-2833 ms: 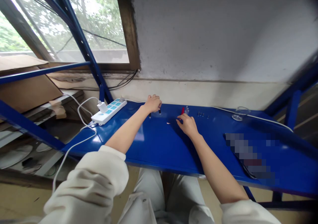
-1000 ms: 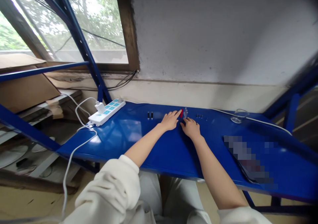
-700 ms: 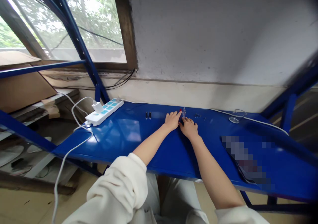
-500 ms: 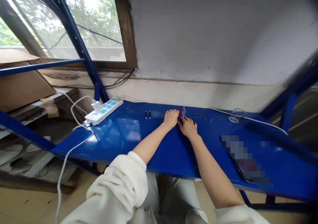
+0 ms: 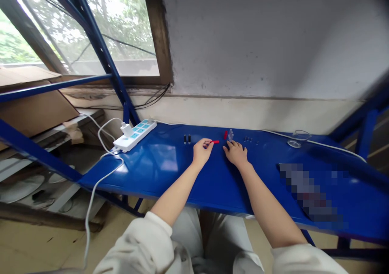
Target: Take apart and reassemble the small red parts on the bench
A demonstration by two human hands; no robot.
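Note:
Pinched in the fingers of my left hand [image 5: 201, 151] is a small red cylindrical piece [image 5: 215, 141], lying level and pointing right. My right hand [image 5: 237, 154] is spread low over the blue table, palm down, just in front of a cluster of clear small pieces [image 5: 231, 134]. Whether its fingertips touch them I cannot tell. Another red piece [image 5: 225, 134] stands beside that cluster on its left. Two black cylinders with pale lower ends [image 5: 187, 139] stand side by side left of my left hand. Several tiny clear pieces [image 5: 248, 139] lie right of my right hand.
A white power strip [image 5: 135, 135] with a plug and cable sits at the table's left end. A clear round container [image 5: 294, 143] stands at the back right, near a white cable. A dark, pixelated flat item [image 5: 306, 193] lies at the right. Blue frame posts [image 5: 114, 79] flank the table.
My left hand has drawn back left from the clear cluster with a red piece in its fingers. My right hand stays near the cluster. The view has shifted slightly.

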